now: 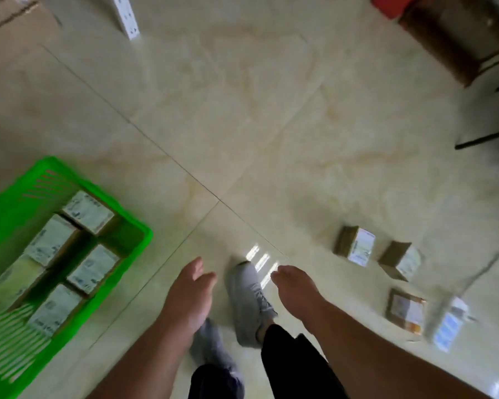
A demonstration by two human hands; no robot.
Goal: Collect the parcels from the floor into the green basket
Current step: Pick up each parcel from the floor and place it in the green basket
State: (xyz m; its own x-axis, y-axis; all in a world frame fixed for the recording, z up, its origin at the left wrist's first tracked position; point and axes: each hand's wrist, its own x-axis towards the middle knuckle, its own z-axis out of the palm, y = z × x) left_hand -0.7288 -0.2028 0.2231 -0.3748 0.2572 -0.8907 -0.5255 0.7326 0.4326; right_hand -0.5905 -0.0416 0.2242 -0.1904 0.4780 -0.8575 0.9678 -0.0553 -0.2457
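Note:
The green basket (133, 226) stands on the floor at the lower left and holds several small cardboard parcels with white labels. Three more parcels lie on the floor at the right: one (355, 244), a second (401, 260) beside it, and a flatter one (405, 311) nearer to me. My left hand (189, 295) hangs low in the middle, fingers loose, holding nothing. My right hand (296, 292) is beside it, also holding nothing, left of the floor parcels. The picture is blurred by motion.
My two grey shoes (249, 300) stand between the hands. A white power strip (450, 323) with a cable lies by the nearest parcel. A large cardboard box (12, 21) is far left, a white strip (126, 15) beside it, dark furniture (455, 33) far right.

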